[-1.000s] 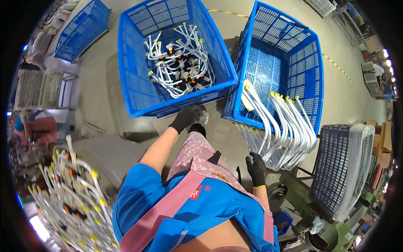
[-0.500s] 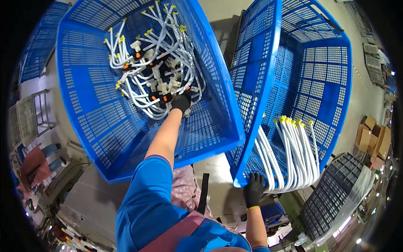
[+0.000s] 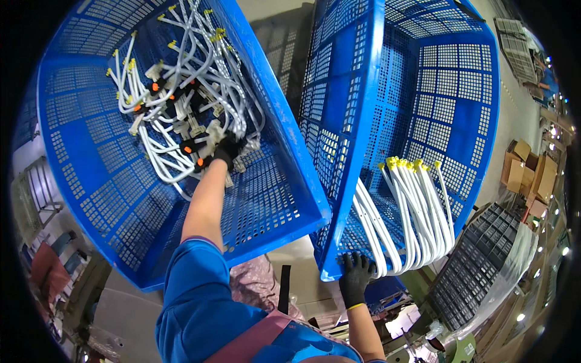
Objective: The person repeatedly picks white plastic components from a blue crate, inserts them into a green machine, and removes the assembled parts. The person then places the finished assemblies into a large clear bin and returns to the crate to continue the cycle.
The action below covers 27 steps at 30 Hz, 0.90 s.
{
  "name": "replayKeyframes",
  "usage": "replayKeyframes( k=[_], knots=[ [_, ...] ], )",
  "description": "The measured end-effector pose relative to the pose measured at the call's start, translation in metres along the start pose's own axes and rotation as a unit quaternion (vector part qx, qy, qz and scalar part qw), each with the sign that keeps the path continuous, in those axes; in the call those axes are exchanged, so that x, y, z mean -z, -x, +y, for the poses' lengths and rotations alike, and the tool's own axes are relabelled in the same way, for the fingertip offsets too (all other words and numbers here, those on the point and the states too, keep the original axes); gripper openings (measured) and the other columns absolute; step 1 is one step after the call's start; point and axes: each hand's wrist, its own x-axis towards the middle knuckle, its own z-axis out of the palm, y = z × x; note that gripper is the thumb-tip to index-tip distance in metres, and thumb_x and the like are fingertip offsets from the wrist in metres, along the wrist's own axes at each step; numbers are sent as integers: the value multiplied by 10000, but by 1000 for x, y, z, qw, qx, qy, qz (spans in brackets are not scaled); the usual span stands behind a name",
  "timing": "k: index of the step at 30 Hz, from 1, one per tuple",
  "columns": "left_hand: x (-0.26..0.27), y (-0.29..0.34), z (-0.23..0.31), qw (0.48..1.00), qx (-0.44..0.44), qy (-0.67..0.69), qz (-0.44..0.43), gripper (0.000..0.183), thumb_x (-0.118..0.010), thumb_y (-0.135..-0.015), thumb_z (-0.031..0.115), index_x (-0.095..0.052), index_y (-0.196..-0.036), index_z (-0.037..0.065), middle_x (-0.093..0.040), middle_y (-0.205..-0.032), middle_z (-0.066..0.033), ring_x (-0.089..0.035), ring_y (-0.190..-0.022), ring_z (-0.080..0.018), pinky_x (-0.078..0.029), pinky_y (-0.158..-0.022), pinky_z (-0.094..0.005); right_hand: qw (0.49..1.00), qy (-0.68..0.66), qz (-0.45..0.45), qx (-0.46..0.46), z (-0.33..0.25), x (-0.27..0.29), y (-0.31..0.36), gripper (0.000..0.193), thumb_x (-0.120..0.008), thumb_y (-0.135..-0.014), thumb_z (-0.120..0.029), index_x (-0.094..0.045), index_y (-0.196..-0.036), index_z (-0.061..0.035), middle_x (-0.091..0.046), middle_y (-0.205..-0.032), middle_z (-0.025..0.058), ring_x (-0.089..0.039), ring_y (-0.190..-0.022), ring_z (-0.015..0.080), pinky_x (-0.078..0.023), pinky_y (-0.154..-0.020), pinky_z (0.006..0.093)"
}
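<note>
My left hand (image 3: 226, 149), in a black glove, reaches into the left blue plastic crate (image 3: 305, 215). It touches a tangled pile of white hoses (image 3: 168, 154) with yellow ends, pale plastic fittings and black-and-orange pieces. Its fingers are hidden among the fittings, so their grip does not show. My right hand (image 3: 355, 279), gloved in black, lies at the near corner of the right blue crate (image 3: 376, 72). Its fingers are spread over the rim, right beside bent white hoses (image 3: 417, 218) with yellow ends. Those hoses stand in a neat row along the crate's near side.
A dark grey slotted crate (image 3: 478, 266) partly wrapped in clear film stands to the right. Beyond it are open cardboard boxes (image 3: 528, 172). A patterned pinkish bag (image 3: 257, 284) sits below the left crate. A wire rack (image 3: 39, 193) stands at the far left.
The view has shifted, so both crates sit further left. My left hand stays in the tangled pile, and some fittings near it have shifted slightly. My right hand remains at the right crate's corner.
</note>
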Motion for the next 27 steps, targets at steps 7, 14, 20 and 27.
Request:
replayKeyframes(
  k=[7,14,20,27],
  knots=[
    [122,224,45,931,-58,362,-1,197,-558,-880,177,-698,-968,70,-601,-665,-8,-522,-541,-101,-423,-510,-288,997,20,70,27,0,-7,-6,279,-521,-839,-146,-644,-1086,-190,-595,-1160,124,-496,-1142,347,-309,-963,578],
    [264,427,114,926,3,331,179,191,-573,-942,214,-700,-981,76,-476,-586,62,-408,-476,-28,-318,-443,-211,992,-28,116,29,0,-18,-17,131,-570,-814,-175,-665,-904,-184,-639,-984,82,-567,-985,333,-356,-898,560],
    [232,552,168,865,-60,279,412,202,-556,-899,101,-671,-1027,-6,-549,-687,14,-452,-562,-63,-347,-518,-242,951,-182,211,132,16,-12,-11,435,-689,-722,-226,-617,-1139,-127,-611,-1125,132,-567,-1038,356,-383,-909,555],
    [154,679,212,797,-90,214,557,236,-423,-951,56,-595,-1096,-14,-350,-541,30,-324,-453,-45,-262,-438,-220,908,-349,232,11,119,-40,43,354,-672,-790,-400,-593,-937,-88,-623,-892,152,-619,-828,343,-488,-711,457]
  ],
)
